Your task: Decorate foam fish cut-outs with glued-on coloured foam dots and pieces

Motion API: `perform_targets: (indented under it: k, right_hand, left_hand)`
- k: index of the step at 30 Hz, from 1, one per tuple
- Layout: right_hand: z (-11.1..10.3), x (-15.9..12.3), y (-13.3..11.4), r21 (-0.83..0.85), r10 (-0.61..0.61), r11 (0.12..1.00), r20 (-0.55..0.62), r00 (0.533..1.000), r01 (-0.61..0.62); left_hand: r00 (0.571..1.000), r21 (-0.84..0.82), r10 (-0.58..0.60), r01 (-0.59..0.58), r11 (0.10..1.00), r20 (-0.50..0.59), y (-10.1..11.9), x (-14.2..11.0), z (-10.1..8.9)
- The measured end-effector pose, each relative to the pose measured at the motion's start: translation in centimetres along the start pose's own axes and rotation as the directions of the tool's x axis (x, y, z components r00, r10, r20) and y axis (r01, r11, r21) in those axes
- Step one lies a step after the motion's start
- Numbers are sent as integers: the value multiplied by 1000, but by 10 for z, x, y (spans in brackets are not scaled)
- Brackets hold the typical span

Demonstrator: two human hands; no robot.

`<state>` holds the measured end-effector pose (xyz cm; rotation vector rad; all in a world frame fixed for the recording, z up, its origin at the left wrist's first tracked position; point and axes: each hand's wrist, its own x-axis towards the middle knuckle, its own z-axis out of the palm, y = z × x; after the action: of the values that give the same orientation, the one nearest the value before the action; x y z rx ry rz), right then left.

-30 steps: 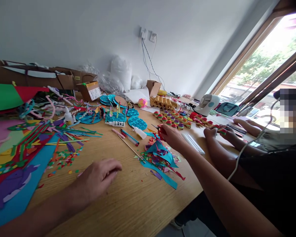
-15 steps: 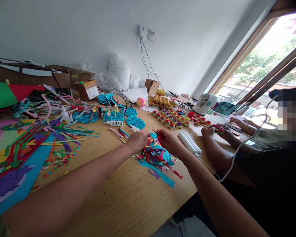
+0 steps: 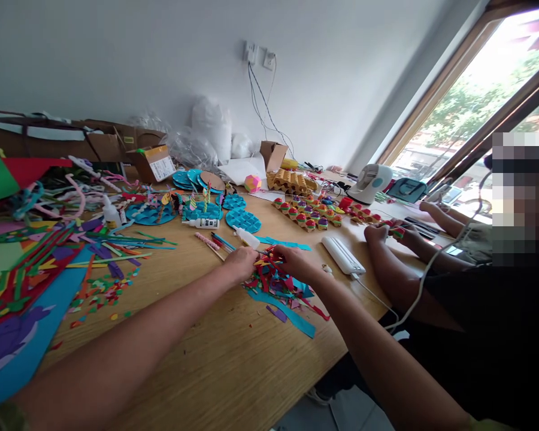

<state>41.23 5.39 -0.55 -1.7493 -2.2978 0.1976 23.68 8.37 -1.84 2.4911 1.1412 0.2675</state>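
Over a heap of coloured paper scraps (image 3: 276, 282), both my hands meet closely. My left hand (image 3: 241, 264) is closed in a pinch, and what sits between its fingertips is too small to make out. My right hand (image 3: 294, 262) is closed around red-handled scissors (image 3: 269, 251), their thin dark blades pointing at the left fingertips. Behind the hands lies a blue paper strip (image 3: 285, 243); another blue strip (image 3: 291, 314) runs out from the heap towards me. A white glue bottle (image 3: 247, 237) lies just beyond my left hand.
A white power strip (image 3: 342, 256) with a cable lies to the right, near a co-worker's hands (image 3: 386, 234). Painted egg-carton pieces (image 3: 308, 214), blue discs (image 3: 243, 221) and a white fan (image 3: 371, 182) stand further back. Paper strips and sheets (image 3: 49, 263) cover the left side.
My right hand with the scissors has moved left, closer to my left hand. A blue strip now lies stretched out behind the hands. The view has shifted slightly.
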Motion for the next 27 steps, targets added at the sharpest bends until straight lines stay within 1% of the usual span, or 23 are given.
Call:
perform_targets:
  k: [2,4,6,8,11,14,17,20,22,24,26,27]
  right_hand:
    - [3,3,2,5,4,1000,-5,1000,-4]
    - [3,4,2,12,21,1000,-36,999,-20]
    - [-3,4,-1,23,49,999,-90,995,-47]
    - [-13,2,-8,41,80,996,-161,984,-75]
    - [-32,-3,-21,68,109,993,-264,958,-94]
    - [-43,-8,-34,126,77,991,-306,949,-40]
    - [-42,-10,-44,239,-7,969,-239,971,66]
    - [-34,-13,-55,323,-77,939,-127,989,115]
    - [-30,-15,-63,337,-105,934,-66,992,122]
    - [-26,-17,-71,311,-143,940,-17,990,141]
    - [-23,-20,-76,269,-178,949,24,984,165]
    - [-22,-21,-78,256,-176,953,37,984,161]
  left_hand:
    - [1000,-33,-5,5,999,-5,-3,3,3]
    - [1000,-75,-15,13,997,-27,-6,4,5]
    - [997,-120,-41,32,992,-65,-8,5,5]
    - [991,-169,-73,53,984,-116,-9,3,2]
    - [974,-254,-95,41,966,-204,-5,-3,-10]
    - [956,-338,-78,-23,941,-281,3,-15,-28]
    - [951,-394,-44,-85,915,-307,11,-31,-44]
    - [960,-427,-48,-79,901,-277,12,-47,-50]
    - [971,-462,-63,-53,885,-232,8,-58,-47]
    - [982,-517,-92,-8,856,-167,1,-70,-42]
    - [985,-588,-147,68,806,-87,-6,-82,-37]
    - [983,-624,-180,113,773,-46,-9,-90,-35]
